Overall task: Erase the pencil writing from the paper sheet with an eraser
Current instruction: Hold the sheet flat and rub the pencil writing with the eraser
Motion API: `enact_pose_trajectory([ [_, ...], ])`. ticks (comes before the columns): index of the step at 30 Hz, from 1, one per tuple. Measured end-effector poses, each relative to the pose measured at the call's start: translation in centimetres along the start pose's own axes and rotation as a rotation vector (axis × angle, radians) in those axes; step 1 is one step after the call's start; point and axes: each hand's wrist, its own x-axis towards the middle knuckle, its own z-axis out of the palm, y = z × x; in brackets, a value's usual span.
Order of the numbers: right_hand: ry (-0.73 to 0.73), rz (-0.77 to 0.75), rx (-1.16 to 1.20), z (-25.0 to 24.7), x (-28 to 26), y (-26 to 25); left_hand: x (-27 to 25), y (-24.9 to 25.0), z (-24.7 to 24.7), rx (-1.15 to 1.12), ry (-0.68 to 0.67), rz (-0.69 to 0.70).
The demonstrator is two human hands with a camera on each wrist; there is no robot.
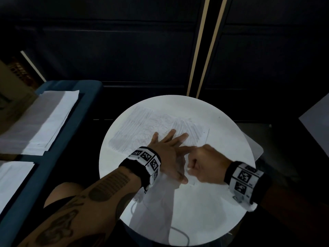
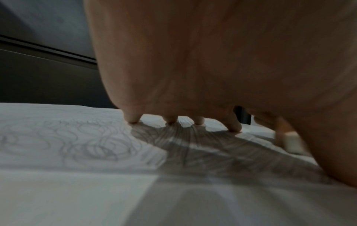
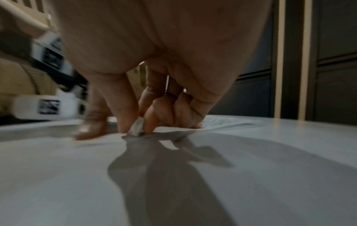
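Item one, the paper sheet [image 1: 142, 129]: we find it lying flat on the round white table [image 1: 222, 139], its long axis running from the far left toward the near right, most of its face covered with pencil writing [image 1: 135, 125] in hatching and loops. Item two, the left hand [image 1: 169, 148]: we see it spread wide, fingers straight and fanned, fingertips [image 2: 133, 119] pressing down on the sheet among the scribbles. Item three, the right hand [image 1: 204, 163]: curled, just beside the left hand at the sheet's near right end, thumb and fingers pinching the eraser [image 3: 137, 127]. Item four, the eraser: a small pale block, standing nearly upright with a slight tilt, its lower end touching the paper; from the left wrist view we catch it blurred [image 2: 293, 142] beyond the palm. Both wrists carry bands with black-and-white markers [image 1: 147, 157]. To the left we note a blue surface [image 1: 53, 157] bearing stacks of white papers [image 1: 44, 118], well apart from the table. A dark panelled wall with two pale vertical strips [image 1: 201, 50] stands behind. A grey cable [image 1: 179, 230] lies near the table's near edge.
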Motion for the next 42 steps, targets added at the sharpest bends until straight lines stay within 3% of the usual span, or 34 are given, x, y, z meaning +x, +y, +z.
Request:
enact_pose_trajectory([
  [4,0.120,0.106,0.055,-1.2,1.4,1.2,-0.1,0.2,-0.1,-0.010,-0.006,0.001],
  [8,0.003,-0.033,-0.005,0.7,-0.1,-0.5,0.0,-0.1,0.1,-0.017,-0.001,-0.001],
  [12,0.110,0.116,0.046,-1.2,1.6,1.5,0.2,0.1,0.2,0.005,0.005,-0.004],
  [17,0.002,-0.023,-0.016,0.6,-0.2,-0.7,0.0,0.0,0.2,-0.017,0.008,-0.004],
  [22,0.119,0.123,0.035,-1.2,1.9,1.4,0.1,0.2,-0.1,0.010,-0.008,-0.007],
  [27,-0.011,-0.015,-0.014,0.2,0.0,-0.9,0.1,0.1,0.2,0.008,-0.002,-0.026],
  [31,0.127,0.125,0.019,-1.3,1.7,1.0,-0.2,0.5,-0.2,0.020,0.002,-0.012],
  [36,0.007,-0.003,-0.013,0.5,-0.2,-0.9,-0.1,0.1,-0.2,0.025,-0.018,-0.019],
  [40,0.127,0.121,0.021,-1.2,1.6,1.2,0.0,0.3,-0.3,0.024,-0.021,-0.017],
  [42,0.115,0.109,0.028,-0.9,1.5,0.8,0.0,0.3,-0.2,0.013,-0.019,-0.012],
])
